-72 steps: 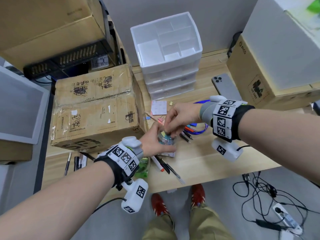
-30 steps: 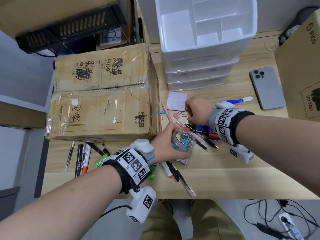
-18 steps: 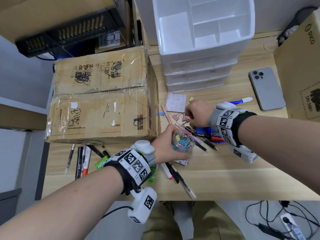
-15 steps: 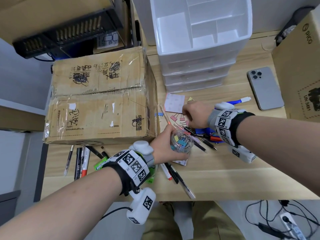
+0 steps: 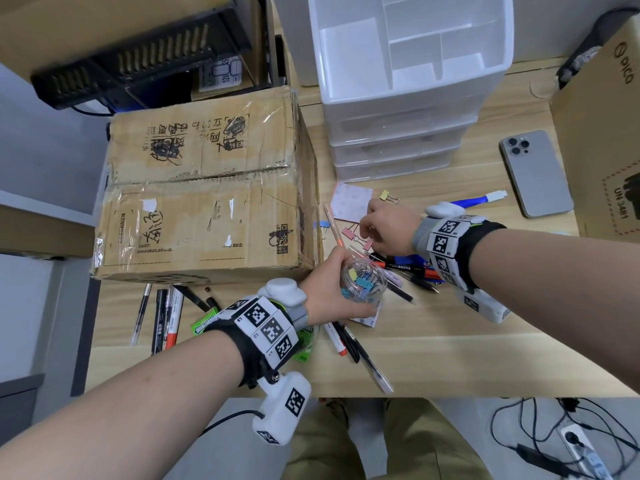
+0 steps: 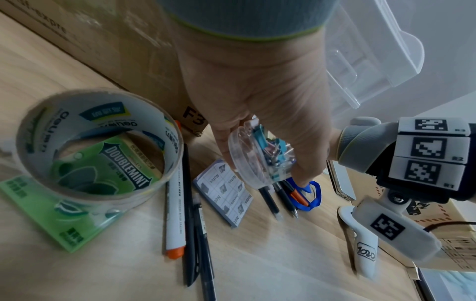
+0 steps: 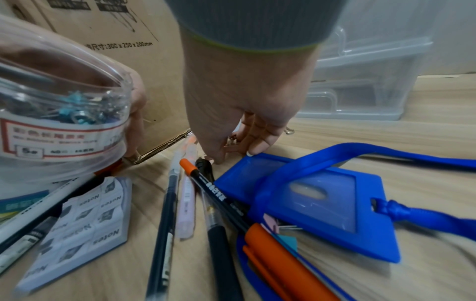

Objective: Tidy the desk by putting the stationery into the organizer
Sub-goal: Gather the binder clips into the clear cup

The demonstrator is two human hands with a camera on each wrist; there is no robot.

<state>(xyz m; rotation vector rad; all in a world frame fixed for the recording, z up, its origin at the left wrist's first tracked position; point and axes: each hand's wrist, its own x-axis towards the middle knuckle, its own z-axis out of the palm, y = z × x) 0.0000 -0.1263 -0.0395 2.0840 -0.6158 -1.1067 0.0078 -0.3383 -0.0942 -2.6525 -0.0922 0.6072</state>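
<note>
Two hands — left hand (image 5: 327, 289) round tilted jar (image 5: 363, 279)

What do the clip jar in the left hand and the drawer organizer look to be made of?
Clip jar: clear, glossy plastic, it seems; the coloured clips show through its wall. Organizer: white plastic top tray, smooth; drawers look frosted translucent plastic. Left hand grips the jar.

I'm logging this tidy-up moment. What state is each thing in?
Clear clip jar: lid off, tilted, partly filled with binder clips, gripped by left hand.
Right hand: fingers curled down at the pink binder clips on the desk.
Organizer: top compartments bare, drawers closed.
Yellow binder clip: loose on desk.
Phone: face down.
</note>
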